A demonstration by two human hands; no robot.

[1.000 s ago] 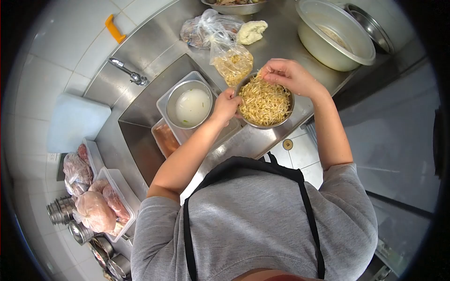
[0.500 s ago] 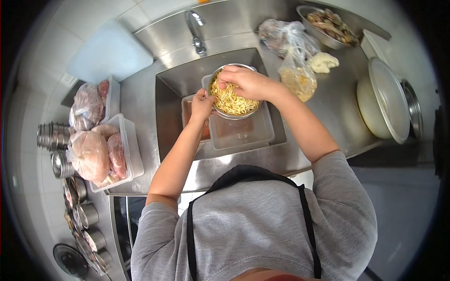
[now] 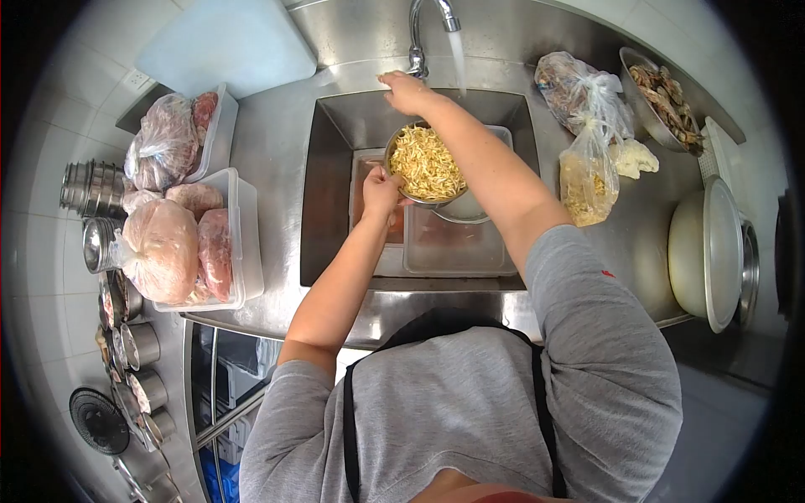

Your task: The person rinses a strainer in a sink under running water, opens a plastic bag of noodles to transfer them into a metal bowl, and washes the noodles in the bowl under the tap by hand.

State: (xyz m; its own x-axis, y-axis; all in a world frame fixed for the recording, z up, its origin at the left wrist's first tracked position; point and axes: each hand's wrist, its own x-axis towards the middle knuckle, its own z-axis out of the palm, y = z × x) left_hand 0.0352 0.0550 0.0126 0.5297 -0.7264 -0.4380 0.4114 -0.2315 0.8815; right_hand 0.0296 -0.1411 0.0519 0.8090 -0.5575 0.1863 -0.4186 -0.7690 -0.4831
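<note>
My left hand grips the near left rim of a metal bowl, holding it tilted over the sink. Yellowish bean sprouts fill the bowl. My right hand is stretched past the bowl to the foot of the faucet, its fingers bent at the handle, which they mostly hide. Water runs from the spout, to the right of that hand and beyond the bowl. Beneath the bowl, a clear plastic tub and a reddish tray lie in the sink.
Plastic tubs of bagged meat stand on the left counter, by a pale cutting board. To the right are knotted plastic bags, a white lump, a metal bowl of brownish food and a big lidded basin.
My right hand has left the sprouts and moved to the faucet. Water now flows from the spout. The bowl, still in my left hand, has tipped. The view has shifted.
</note>
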